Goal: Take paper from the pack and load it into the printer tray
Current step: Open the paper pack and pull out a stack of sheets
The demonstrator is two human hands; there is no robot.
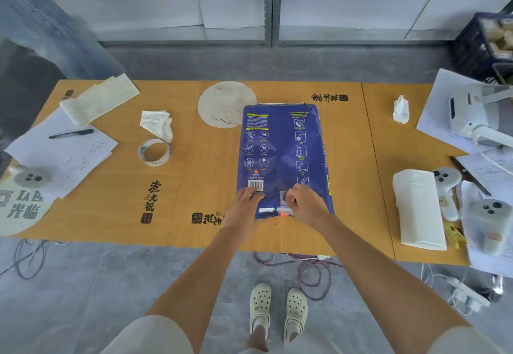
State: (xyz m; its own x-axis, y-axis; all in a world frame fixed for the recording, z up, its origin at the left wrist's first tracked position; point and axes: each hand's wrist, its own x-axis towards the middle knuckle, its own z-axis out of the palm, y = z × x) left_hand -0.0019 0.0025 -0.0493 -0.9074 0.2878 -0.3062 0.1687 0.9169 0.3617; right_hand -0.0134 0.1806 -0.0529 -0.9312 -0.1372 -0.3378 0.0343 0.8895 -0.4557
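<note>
A blue paper pack point(283, 153) with yellow and white print lies flat in the middle of the orange table point(194, 176), its long side running away from me. My left hand point(244, 207) rests flat on the pack's near left corner, beside the barcode. My right hand point(305, 203) is at the near end, its fingers pinched on the wrapper's flap by a white and red sticker. White paper shows at the pack's far end. No printer or tray shows anywhere in view.
Left of the pack lie a tape roll point(154, 151), a crumpled tissue point(157, 125), sheets with a black pen point(71, 134) and a round paper mat point(226, 103). On the right are a white headset point(472, 114), two controllers and a white folded pack point(419, 209). Cables run over the floor.
</note>
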